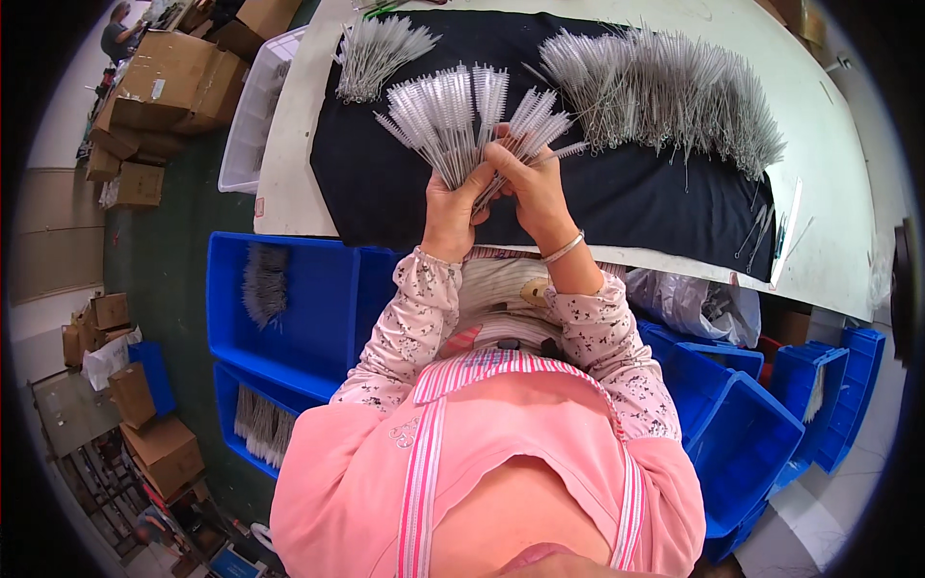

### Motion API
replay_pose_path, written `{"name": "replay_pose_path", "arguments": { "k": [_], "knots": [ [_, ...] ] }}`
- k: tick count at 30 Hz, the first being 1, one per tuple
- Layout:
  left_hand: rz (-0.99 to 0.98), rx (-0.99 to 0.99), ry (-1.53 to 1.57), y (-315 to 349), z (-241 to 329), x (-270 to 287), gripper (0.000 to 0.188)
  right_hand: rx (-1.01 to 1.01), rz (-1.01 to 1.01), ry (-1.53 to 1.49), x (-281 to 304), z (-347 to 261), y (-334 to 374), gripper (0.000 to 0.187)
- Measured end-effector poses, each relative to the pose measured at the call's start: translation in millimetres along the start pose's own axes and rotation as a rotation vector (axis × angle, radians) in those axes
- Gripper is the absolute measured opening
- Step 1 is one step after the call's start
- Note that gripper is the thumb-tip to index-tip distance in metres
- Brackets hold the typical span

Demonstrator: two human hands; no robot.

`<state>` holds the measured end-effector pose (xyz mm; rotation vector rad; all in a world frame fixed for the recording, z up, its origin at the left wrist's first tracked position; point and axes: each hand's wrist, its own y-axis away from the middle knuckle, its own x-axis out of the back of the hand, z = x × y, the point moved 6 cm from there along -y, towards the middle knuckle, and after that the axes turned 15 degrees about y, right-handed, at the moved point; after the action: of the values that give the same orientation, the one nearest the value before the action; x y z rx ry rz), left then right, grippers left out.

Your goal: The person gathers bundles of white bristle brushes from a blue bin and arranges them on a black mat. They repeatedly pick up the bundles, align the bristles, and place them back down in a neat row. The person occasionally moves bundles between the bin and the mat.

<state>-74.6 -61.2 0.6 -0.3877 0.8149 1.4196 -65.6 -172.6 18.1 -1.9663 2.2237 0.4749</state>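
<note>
Over the black cloth (655,207), hands: the left hand (445,217) and right hand (535,188) are holding a fanned bunch of brushes (434,114), fingers curled closed around the stems.
Stem ends: the fingers are covering many; which hand is gripping which stems, I cannot tell.
Bristles: white tufts are fanning toward eleven, twelve and one o'clock, thin grey stems narrowing below.
Eleven o'clock: a smaller pile (378,56) is lying on the cloth.
Two o'clock: a larger pile (665,96) is crowding too closely to count.
Four o'clock: a plastic bag (699,310) is showing contents hard to identify.
Eight o'clock: the left sleeve (409,308) is hiding part of a blue bin (323,323).
</note>
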Motion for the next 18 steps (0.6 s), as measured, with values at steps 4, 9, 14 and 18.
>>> {"name": "replay_pose_path", "arguments": {
  "k": [4, 9, 14, 18],
  "knots": [
    [0.060, -0.024, -0.012, -1.3, -5.8, -3.0, 0.022, -0.001, -0.003, 0.058, 8.6, 6.1, -5.7, 0.018],
    [0.083, -0.040, 0.067, -2.9, -16.0, 3.7, 0.026, 0.001, 0.048, -0.055, 15.9, 8.3, -3.8, 0.016],
    [0.077, -0.037, 0.111, -5.0, -21.9, 4.8, 0.030, 0.094, 0.039, -0.007, 17.8, 7.4, -2.3, 0.021],
    [0.045, -0.035, 0.106, -5.0, -23.5, 3.8, 0.031, 0.074, 0.058, 0.053, 18.0, -0.4, -0.1, 0.019]
  ]
}}
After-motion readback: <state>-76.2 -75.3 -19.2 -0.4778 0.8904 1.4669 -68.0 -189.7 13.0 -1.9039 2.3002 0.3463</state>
